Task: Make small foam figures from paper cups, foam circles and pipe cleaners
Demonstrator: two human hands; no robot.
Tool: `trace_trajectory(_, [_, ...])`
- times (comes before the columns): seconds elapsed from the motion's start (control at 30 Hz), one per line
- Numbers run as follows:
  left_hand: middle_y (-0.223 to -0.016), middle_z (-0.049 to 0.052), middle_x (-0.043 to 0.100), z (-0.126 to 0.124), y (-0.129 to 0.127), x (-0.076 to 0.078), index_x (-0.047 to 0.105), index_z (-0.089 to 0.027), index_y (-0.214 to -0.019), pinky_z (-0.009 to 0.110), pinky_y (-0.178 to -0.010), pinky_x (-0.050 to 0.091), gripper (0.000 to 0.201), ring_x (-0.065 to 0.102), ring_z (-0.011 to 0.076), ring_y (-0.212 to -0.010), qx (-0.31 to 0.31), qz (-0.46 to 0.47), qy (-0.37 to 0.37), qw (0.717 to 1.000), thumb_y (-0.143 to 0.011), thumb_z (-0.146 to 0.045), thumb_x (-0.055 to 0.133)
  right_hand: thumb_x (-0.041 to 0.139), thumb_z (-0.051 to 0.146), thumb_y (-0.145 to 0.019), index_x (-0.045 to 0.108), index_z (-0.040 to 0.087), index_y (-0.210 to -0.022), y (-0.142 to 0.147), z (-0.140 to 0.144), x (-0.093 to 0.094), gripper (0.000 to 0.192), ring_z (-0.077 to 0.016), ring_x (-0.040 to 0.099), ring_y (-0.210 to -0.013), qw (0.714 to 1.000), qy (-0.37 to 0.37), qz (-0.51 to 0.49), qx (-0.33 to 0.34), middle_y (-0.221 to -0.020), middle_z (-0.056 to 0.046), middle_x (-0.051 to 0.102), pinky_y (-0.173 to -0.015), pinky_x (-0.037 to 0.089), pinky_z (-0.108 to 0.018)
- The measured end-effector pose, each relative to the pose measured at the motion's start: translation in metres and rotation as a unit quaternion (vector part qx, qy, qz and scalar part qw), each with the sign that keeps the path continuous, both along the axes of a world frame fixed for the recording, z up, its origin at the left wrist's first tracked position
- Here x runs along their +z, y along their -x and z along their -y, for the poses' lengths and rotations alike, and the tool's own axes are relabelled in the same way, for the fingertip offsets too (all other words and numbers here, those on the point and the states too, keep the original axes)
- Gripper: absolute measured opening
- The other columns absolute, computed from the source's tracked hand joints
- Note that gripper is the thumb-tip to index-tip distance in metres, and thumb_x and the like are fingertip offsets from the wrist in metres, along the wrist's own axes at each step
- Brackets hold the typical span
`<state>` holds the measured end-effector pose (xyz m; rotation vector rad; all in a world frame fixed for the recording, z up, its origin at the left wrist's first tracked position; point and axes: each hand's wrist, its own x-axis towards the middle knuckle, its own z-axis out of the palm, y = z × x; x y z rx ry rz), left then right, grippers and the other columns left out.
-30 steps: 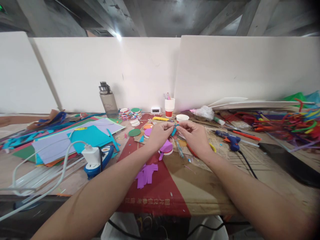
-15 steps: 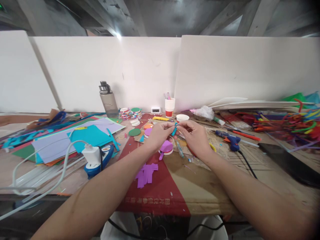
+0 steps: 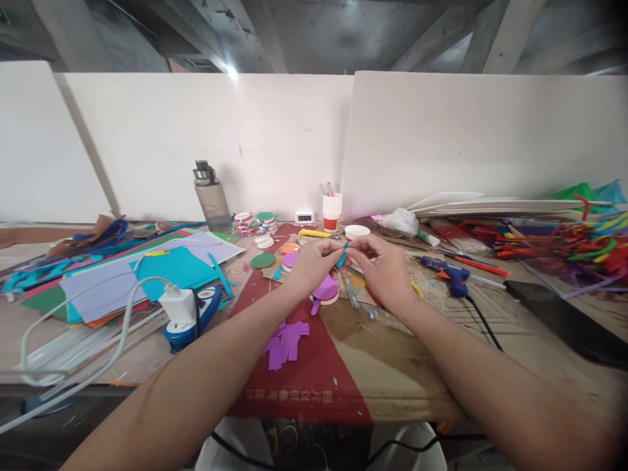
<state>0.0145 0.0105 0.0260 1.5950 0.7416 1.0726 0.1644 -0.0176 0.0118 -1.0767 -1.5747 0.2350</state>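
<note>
My left hand (image 3: 312,264) and my right hand (image 3: 383,269) meet above the middle of the table. Together they pinch a small teal paper strip (image 3: 342,254) between thumbs and fingertips. Just below the hands lies a round purple-topped disc (image 3: 326,290) with a white rim. Several purple paper strips (image 3: 286,341) lie on the red sheet (image 3: 314,373) nearer to me.
A stack of coloured paper sheets (image 3: 142,271), a white plug with cables (image 3: 177,305) and a grey water bottle (image 3: 210,196) are on the left. A blue glue gun (image 3: 450,275), a paper cup (image 3: 332,210), a white bowl (image 3: 357,231) and colourful pipe cleaners (image 3: 564,245) lie on the right.
Both hands stay together on the teal strip, with only slight finger shifts. The view has drifted a little.
</note>
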Motion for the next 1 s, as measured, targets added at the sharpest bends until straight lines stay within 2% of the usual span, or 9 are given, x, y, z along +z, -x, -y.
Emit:
trace_trajectory(0.13, [-0.068,0.001,0.064,-0.0010,-0.0002,-0.0003,0.067,-0.012,-0.083,0.017,-0.043,0.044,0.015,0.058,0.0071,-0.049,0.002,-0.006,-0.007,1.000,-0.080,-0.025,0.063,0.062,0.028,-0.085,0.068,0.019,-0.085,-0.0009,-0.0008,-0.0002,0.011,-0.0161,0.062,-0.070,1.000,-0.011,0.018,-0.019,-0.078,-0.002,0.070,-0.070,0.047,-0.030])
trace_trajectory(0.4, [-0.066,0.000,0.061,-0.0005,-0.0006,0.0021,0.066,-0.011,-0.082,0.017,-0.043,0.044,0.018,0.057,0.0074,-0.050,0.001,0.002,-0.001,1.000,-0.079,-0.028,0.066,0.062,0.029,-0.084,0.066,0.019,-0.088,0.0010,-0.0007,0.0007,0.011,-0.0162,0.063,-0.070,0.998,0.024,-0.041,0.031,-0.079,-0.003,0.070,-0.071,0.049,-0.030])
trace_trajectory(0.67, [-0.065,0.000,0.062,-0.0007,0.0001,0.0034,0.067,-0.011,-0.083,0.018,-0.042,0.044,0.015,0.057,0.0078,-0.049,0.008,0.003,-0.001,1.000,-0.079,-0.025,0.064,0.061,0.034,-0.085,0.069,0.019,-0.088,0.0010,0.0019,0.0028,0.017,-0.0182,0.064,-0.075,0.999,0.019,-0.026,0.016,-0.083,-0.005,0.071,-0.073,0.050,-0.032])
trace_trajectory(1.0, [-0.065,0.000,0.061,-0.0009,0.0002,0.0040,0.068,-0.011,-0.084,0.018,-0.042,0.044,0.016,0.057,0.0077,-0.049,0.011,0.002,0.000,1.000,-0.079,-0.025,0.065,0.063,0.032,-0.082,0.068,0.019,-0.086,0.0030,0.0037,0.0058,0.015,-0.0174,0.064,-0.071,0.996,0.050,-0.066,0.045,-0.079,-0.003,0.071,-0.070,0.050,-0.030])
